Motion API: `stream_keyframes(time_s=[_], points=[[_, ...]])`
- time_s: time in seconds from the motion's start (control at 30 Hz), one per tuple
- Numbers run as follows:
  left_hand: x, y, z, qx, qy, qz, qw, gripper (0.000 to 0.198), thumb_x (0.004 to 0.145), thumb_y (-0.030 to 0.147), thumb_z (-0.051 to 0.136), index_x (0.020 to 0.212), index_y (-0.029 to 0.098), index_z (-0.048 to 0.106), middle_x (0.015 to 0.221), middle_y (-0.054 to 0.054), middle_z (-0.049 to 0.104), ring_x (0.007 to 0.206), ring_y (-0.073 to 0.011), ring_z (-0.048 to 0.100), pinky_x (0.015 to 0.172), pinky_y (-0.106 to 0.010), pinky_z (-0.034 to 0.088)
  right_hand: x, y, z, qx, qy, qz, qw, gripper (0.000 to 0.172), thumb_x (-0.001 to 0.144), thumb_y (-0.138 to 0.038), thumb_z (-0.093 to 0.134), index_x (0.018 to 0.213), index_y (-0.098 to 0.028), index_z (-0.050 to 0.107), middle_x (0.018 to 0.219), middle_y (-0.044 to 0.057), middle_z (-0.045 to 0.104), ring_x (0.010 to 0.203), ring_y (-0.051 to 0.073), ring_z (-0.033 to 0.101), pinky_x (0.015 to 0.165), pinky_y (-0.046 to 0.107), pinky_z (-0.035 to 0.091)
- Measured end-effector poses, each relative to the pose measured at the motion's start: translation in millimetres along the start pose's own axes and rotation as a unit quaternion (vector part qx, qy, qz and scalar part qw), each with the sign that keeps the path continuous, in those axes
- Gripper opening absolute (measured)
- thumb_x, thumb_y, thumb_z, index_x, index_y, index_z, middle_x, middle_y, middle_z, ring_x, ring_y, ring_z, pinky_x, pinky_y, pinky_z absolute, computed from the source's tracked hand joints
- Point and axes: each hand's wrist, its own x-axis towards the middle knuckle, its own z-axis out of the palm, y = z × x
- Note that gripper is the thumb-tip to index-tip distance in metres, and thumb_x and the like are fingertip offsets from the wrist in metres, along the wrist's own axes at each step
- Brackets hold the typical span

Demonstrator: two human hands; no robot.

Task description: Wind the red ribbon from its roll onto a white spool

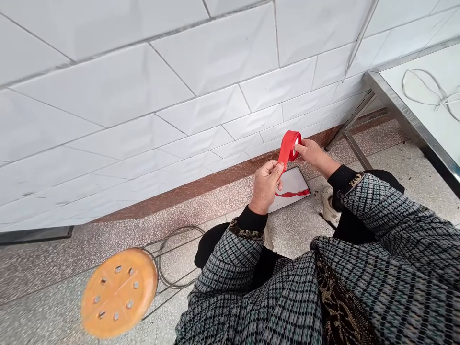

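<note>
A roll of red ribbon (288, 144) is held up between my two hands, over the floor near the tiled wall. My right hand (312, 152) grips the roll from its right side, thumb at the white core. With thumb and fingers pinched, my left hand (266, 183) holds the loose end of the ribbon just below the roll. Under the hands a white, dark-edged flat panel (287, 202) lies on the floor. Across it runs a twisted strip of red ribbon (296, 193), partly hidden behind my left hand.
At lower left stands a round orange stool (120, 292) with holes in its seat and metal rings and legs. A metal-framed table (395, 100) at right carries a loop of pale cord (427, 88). White wall tiles (215, 52) rise ahead.
</note>
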Motion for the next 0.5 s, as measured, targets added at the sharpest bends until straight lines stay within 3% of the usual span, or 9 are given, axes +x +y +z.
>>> stream_keyframes(time_s=[0.17,0.33,0.5], points=[[6,-1,2.4,0.017,-0.014,-0.018,1.000,0.051,0.083,0.068,0.088,0.083,0.021,0.071,0.058,0.010,0.043,0.041,-0.0048,0.033,0.038,-0.022,0.034,-16,-7,3,0.098,-0.066,0.058,0.991,0.027,0.106,-0.015,0.065,0.082,-0.018,0.076,0.082,0.008,0.081,0.072,0.017,0.073,0.074,0.026,0.063],[15,-7,7.1,0.046,-0.008,-0.028,0.999,0.054,0.084,0.069,0.086,0.074,0.022,0.063,0.058,0.008,0.048,0.040,-0.0051,0.035,0.039,-0.023,0.030,-21,-6,3,0.182,-0.109,0.128,0.969,0.032,0.114,-0.027,0.067,0.083,-0.021,0.072,0.078,0.006,0.079,0.069,0.016,0.073,0.071,0.023,0.064],[19,-8,10.5,0.123,0.023,0.008,0.992,0.038,0.093,0.043,0.084,0.072,0.022,0.059,0.057,0.007,0.053,0.045,-0.0080,0.045,0.046,-0.024,0.031,-19,-3,-2,0.212,-0.161,0.181,0.947,0.036,0.118,-0.043,0.070,0.089,-0.021,0.072,0.082,0.006,0.081,0.067,0.014,0.072,0.066,0.020,0.062]])
